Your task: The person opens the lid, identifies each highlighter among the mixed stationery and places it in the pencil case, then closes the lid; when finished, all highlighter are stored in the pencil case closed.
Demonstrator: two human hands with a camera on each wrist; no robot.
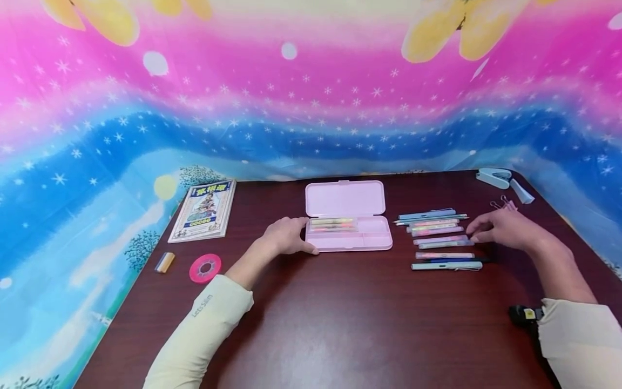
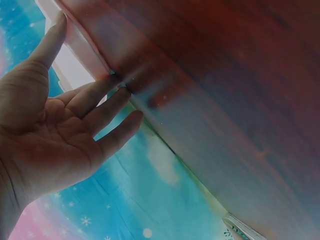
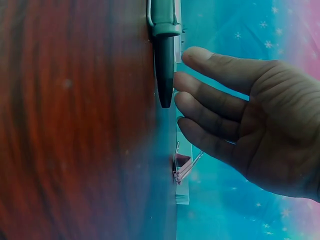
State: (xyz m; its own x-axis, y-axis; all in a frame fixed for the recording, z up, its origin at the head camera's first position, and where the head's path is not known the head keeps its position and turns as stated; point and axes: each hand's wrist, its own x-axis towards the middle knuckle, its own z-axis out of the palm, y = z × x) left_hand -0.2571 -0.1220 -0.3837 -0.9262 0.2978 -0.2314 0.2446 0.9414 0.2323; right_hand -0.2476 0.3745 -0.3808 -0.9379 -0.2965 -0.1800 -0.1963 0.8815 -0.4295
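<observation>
A pink pencil case (image 1: 349, 249) lies with its lid raised, several pale pens (image 1: 332, 222) in its back left compartment. My left hand (image 1: 286, 236) rests against the case's left end, thumb at the front corner and fingers along the side. In the left wrist view that left hand (image 2: 65, 120) has its fingers spread and loosely extended. My right hand (image 1: 505, 229) is at the right ends of a row of pens, fingertips close to a pale translucent pen (image 1: 443, 242). The right wrist view shows the right hand's (image 3: 240, 115) thumb and fingers apart, behind a clip pen (image 3: 164, 70).
A book (image 1: 203, 210), a small eraser-like block (image 1: 165, 262) and a pink tape roll (image 1: 193, 269) lie left. Blue pens (image 1: 425, 214) and a light clip pen (image 1: 444, 266) flank the row. A stapler (image 1: 493, 177), white piece (image 1: 521, 190) and pink binder clips (image 1: 507, 204) sit back right.
</observation>
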